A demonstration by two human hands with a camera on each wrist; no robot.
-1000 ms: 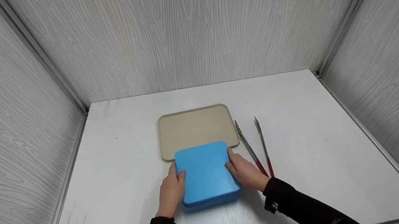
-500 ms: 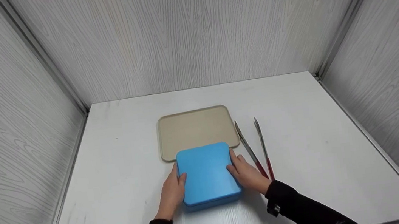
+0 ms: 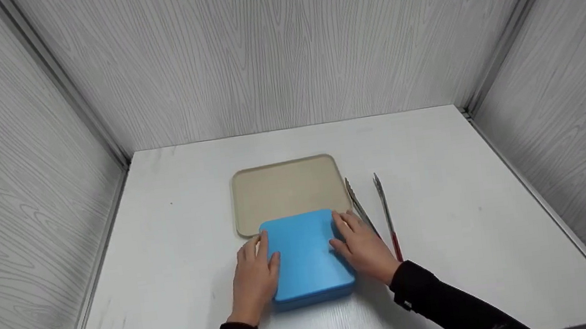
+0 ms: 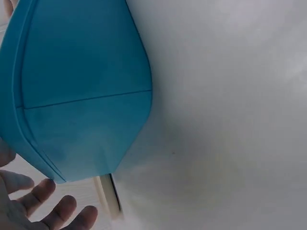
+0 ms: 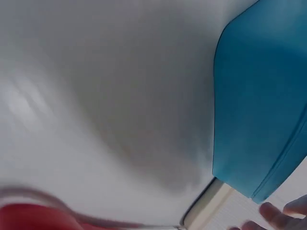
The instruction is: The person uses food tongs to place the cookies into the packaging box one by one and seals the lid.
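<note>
A blue square box (image 3: 309,254) with its lid on lies on the white table, in front of a beige tray (image 3: 285,190). At its left edge is my left hand (image 3: 254,278), thumb and fingertips over the lid's rim. My right hand (image 3: 366,248) is at the opposite edge, fingers extended toward the far right corner. In the left wrist view the fingers (image 4: 62,211) are spread and loosely bent near a corner of the box (image 4: 86,81). Only a few fingertips (image 5: 271,213) show in the right wrist view, beside the box (image 5: 259,96).
Metal tongs (image 3: 386,209) with red handles lie spread to the right of the tray, partly hidden by the right hand. Their red handle (image 5: 33,218) shows blurred in the right wrist view. A grey wood-grain wall (image 3: 268,50) stands behind the table, with side walls left and right.
Both hands have loosened from the box's sides and shifted up, fingers now lying over the lid's edges. The box has stayed nearly in place; tray and tongs are unmoved.
</note>
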